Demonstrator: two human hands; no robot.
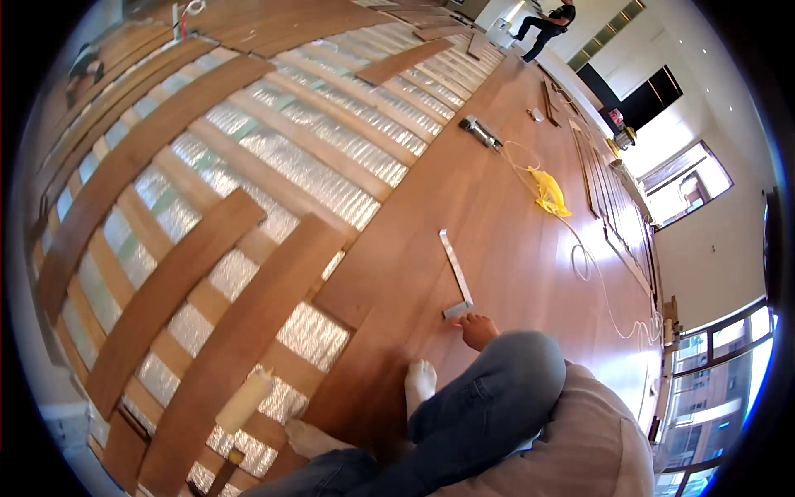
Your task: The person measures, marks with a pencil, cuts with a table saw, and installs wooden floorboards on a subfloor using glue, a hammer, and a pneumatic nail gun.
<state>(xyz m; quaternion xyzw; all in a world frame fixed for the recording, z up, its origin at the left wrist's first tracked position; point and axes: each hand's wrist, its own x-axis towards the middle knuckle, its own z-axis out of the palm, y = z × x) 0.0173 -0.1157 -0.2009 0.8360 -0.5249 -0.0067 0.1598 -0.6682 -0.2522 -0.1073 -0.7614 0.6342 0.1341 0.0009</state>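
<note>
My right hand [478, 331] is low over the laid brown floorboards [389, 298], just past my bent knee. Its fingers are curled, with a small reddish tip showing at their end; what they hold is too small to make out. Close to the fingertips lies a flat metal bar [455, 269] with a short bent end towards me. My left hand is out of view. To the left, a loose plank [248, 348] lies across the battens, with a pale, blurred block [244, 400] by its near end.
Wooden battens [290, 182] over silvery foil fill the left side, with more loose planks [178, 298]. A nail gun [480, 132], a yellow bag [549, 193] and a looping hose [613, 311] lie on the boards. Another person [551, 25] is at the far end.
</note>
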